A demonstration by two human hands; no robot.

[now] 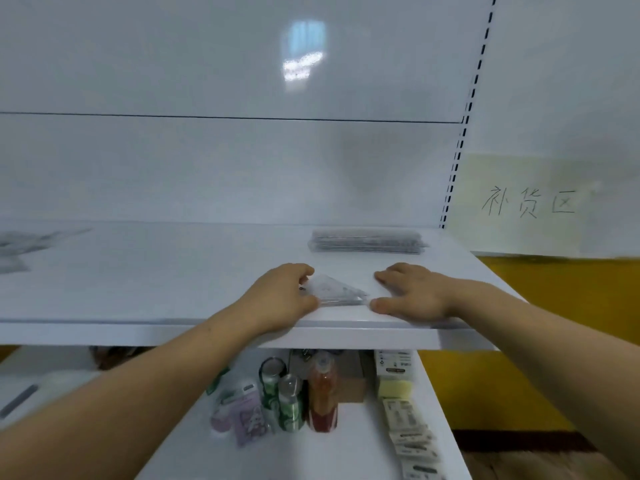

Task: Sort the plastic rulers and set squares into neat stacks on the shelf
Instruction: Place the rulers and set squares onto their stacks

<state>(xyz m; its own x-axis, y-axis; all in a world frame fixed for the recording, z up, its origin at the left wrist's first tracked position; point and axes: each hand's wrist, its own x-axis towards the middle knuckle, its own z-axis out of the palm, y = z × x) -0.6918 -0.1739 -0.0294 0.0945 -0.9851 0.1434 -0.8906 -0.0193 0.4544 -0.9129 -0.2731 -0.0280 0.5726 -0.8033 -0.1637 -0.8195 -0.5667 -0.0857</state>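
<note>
A small stack of clear plastic set squares [334, 289] lies near the front edge of the white shelf [156, 282]. My left hand [282, 297] presses against the stack's left side, thumb and fingers around its edge. My right hand [412, 294] rests flat on the shelf, its thumb tip touching the stack's right corner. Behind them, near the back wall, lies a neat stack of clear rulers [367, 240]. More clear rulers and set squares [24, 245] lie loose at the shelf's far left, blurred.
The lower shelf [346, 455] holds green cans [282, 393], a red bottle [322, 396], purple packets [239, 417], a yellow sponge pack [394, 379] and labelled packets [412, 434]. A slotted upright [457, 157] bounds the shelf on the right, beside a handwritten paper sign [530, 202].
</note>
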